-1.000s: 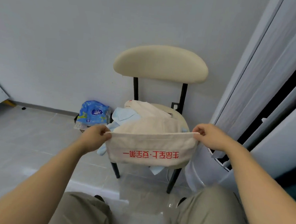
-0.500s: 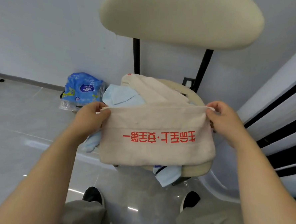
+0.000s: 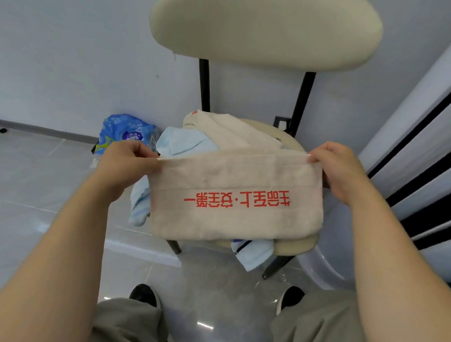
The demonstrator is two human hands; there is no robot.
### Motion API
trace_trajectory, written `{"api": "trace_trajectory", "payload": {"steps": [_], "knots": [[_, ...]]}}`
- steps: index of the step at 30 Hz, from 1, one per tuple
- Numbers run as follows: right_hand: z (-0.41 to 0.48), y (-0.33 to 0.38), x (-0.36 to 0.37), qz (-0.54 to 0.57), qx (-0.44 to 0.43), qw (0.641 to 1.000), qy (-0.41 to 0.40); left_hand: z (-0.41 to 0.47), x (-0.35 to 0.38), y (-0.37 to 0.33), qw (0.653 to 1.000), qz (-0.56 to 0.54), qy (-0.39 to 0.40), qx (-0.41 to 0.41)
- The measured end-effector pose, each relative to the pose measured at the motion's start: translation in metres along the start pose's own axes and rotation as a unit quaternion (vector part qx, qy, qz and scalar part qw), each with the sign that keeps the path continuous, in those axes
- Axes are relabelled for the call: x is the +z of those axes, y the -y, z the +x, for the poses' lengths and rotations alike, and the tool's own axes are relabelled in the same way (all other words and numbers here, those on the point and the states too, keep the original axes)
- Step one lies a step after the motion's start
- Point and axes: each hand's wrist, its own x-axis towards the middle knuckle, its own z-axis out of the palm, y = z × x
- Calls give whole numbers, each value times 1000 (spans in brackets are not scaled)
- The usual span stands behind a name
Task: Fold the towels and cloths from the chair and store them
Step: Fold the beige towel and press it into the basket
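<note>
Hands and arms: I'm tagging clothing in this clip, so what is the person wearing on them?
Nothing shows on either: the left hand and right hand are bare, without gloves, rings or watch, and both forearms are uncovered, with no sleeve in view.

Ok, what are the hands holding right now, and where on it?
Both hold the beige towel with red lettering, stretched between them above the chair: left hand pinches its top left corner, right hand its top right corner.

This looks like a home room: a cream padded chair with black metal legs [image 3: 265, 25] stands on glossy grey floor tiles [image 3: 33, 185] against a plain white wall [image 3: 68, 42], piled with household towels [image 3: 221, 133].
</note>
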Motion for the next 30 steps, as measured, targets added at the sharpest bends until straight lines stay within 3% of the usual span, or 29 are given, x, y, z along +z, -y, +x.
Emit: {"api": "trace_trajectory", "payload": {"steps": [4,10,21,23,25,28,30], "knots": [[-18,18,-18,-91,-93,991,8,-23,-12,-21,995,79,-30,54],[-47,29,-52,-139,-180,973,27,-54,-32,-48,983,136,-68,104],[-84,38,-47,-143,-212,965,50,-94,-31,-45,946,300,-65,104],[-89,39,-47,-138,-218,965,40,-94,-38,-38,967,231,-56,91],[-91,42,-50,-55,-221,973,36,-96,-46,-37,997,40,-19,68],[-96,50,-49,140,-221,964,48,-96,-52,-38,974,-211,46,72],[-97,53,-42,122,-252,960,-16,-93,-50,-37,959,-271,51,68]]}}
